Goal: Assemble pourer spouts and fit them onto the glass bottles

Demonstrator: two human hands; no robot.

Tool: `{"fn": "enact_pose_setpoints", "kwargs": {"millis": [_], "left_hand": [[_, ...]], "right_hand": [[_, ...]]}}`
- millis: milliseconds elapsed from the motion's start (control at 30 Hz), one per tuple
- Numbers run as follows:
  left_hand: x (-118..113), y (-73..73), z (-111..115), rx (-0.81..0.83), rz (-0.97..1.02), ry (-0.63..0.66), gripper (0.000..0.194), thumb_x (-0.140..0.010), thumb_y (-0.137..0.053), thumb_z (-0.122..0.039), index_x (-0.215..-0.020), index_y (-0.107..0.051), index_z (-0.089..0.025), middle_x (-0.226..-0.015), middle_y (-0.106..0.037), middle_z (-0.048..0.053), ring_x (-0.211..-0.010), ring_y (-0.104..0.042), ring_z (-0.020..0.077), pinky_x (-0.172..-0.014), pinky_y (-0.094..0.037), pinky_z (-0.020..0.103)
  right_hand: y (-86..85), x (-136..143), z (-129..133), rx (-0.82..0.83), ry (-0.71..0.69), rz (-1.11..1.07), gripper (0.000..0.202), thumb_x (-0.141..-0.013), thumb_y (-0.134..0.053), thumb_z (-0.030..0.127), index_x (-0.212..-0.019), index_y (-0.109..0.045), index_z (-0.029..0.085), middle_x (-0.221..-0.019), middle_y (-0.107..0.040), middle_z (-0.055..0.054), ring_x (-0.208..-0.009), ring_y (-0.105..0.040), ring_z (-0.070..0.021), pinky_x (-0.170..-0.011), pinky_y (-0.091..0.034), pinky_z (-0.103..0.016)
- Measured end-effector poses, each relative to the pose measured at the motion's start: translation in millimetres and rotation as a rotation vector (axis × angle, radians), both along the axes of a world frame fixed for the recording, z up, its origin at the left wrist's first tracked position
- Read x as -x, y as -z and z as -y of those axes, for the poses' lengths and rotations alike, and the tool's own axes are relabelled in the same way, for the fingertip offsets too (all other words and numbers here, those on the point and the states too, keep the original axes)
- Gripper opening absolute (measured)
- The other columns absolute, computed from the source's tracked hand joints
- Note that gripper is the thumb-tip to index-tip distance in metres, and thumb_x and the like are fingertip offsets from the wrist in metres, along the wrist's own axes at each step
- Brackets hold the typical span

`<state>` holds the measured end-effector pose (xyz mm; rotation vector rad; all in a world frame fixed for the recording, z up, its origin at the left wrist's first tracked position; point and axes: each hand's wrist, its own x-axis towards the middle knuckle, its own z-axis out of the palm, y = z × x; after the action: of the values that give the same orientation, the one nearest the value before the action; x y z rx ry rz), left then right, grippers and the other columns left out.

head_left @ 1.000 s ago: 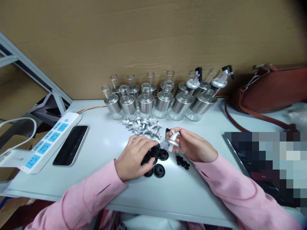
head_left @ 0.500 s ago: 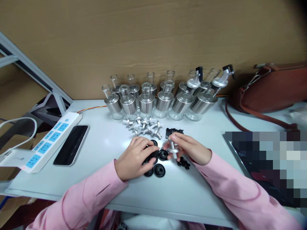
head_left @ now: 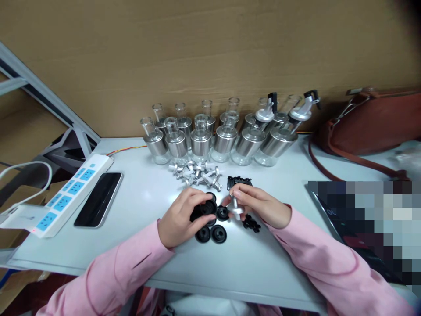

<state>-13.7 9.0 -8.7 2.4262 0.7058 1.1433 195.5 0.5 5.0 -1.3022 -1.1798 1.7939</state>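
Observation:
My right hand point(head_left: 261, 204) pinches a silver pour spout point(head_left: 236, 209) with a wide flange, tilted above the table. My left hand point(head_left: 184, 217) has its thumb and fingers curled round a black round cap point(head_left: 208, 207) at the pile of such caps. Its far side is hidden by the fingers. Two more black caps point(head_left: 219, 234) lie flat in front, and another cap point(head_left: 222, 213) lies between the hands. Small black parts point(head_left: 251, 224) lie under my right wrist, and black levers point(head_left: 239, 181) sit behind that hand. Behind the caps is a heap of silver spouts point(head_left: 197, 173).
Two rows of glass bottles with steel sleeves point(head_left: 201, 142) stand at the back; two at the right carry pourers point(head_left: 301, 113). On the left are a phone point(head_left: 98, 199) and a power strip point(head_left: 70, 195). A brown handbag point(head_left: 375, 123) sits at right.
My left thumb and fingers have parted from lying over the pile and now frame a black cap. The spout in my right hand has tilted and shifted slightly left.

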Motion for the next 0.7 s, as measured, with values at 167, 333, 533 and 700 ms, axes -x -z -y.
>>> {"fn": "enact_pose_setpoints", "kwargs": {"millis": [167, 333, 533, 700], "left_hand": [[0.6, -5.2, -1.9, 0.045, 0.060, -0.145, 0.018, -0.083, -0.057, -0.012, -0.099, -0.052, -0.018, -0.094, -0.051, 0.005, -0.088, -0.053, 0.0155, -0.079, -0.048, 0.030], [0.6, -1.3, -4.0, 0.205, 0.032, -0.127, 0.024, -0.085, -0.053, -0.013, -0.109, -0.051, -0.018, -0.102, -0.052, 0.007, -0.093, -0.054, 0.0162, -0.080, -0.050, 0.031], [-1.5, 4.8, -4.1, 0.269, -0.068, -0.065, 0.020, -0.089, -0.048, -0.019, -0.109, -0.049, -0.019, -0.106, -0.053, 0.008, -0.103, -0.051, 0.0197, -0.090, -0.045, 0.038], [-0.2, 7.8, -4.9, 0.353, -0.104, -0.003, 0.024, -0.091, -0.043, -0.026, -0.115, -0.040, -0.021, -0.119, -0.052, 0.011, -0.111, -0.050, 0.0223, -0.093, -0.043, 0.042]], "right_hand": [[1.9, -1.8, 0.0, 0.007, 0.023, -0.029, 0.048, -0.061, -0.064, 0.061, -0.073, -0.048, 0.017, -0.080, -0.065, -0.005, -0.062, -0.061, -0.0151, -0.051, -0.044, -0.026], [4.5, -1.2, 1.4, 0.002, -0.018, -0.039, 0.047, -0.064, -0.062, 0.061, -0.073, -0.049, 0.017, -0.083, -0.064, -0.005, -0.065, -0.061, -0.0151, -0.059, -0.045, -0.029], [4.8, -2.2, 0.9, -0.146, -0.076, 0.069, 0.045, -0.070, -0.056, 0.061, -0.075, -0.054, 0.016, -0.081, -0.063, -0.005, -0.056, -0.048, -0.0101, -0.054, -0.040, -0.026], [4.0, -3.3, 0.7, -0.173, -0.102, 0.092, 0.046, -0.072, -0.053, 0.062, -0.075, -0.054, 0.016, -0.081, -0.062, -0.005, -0.056, -0.046, -0.0103, -0.055, -0.039, -0.026]]}}
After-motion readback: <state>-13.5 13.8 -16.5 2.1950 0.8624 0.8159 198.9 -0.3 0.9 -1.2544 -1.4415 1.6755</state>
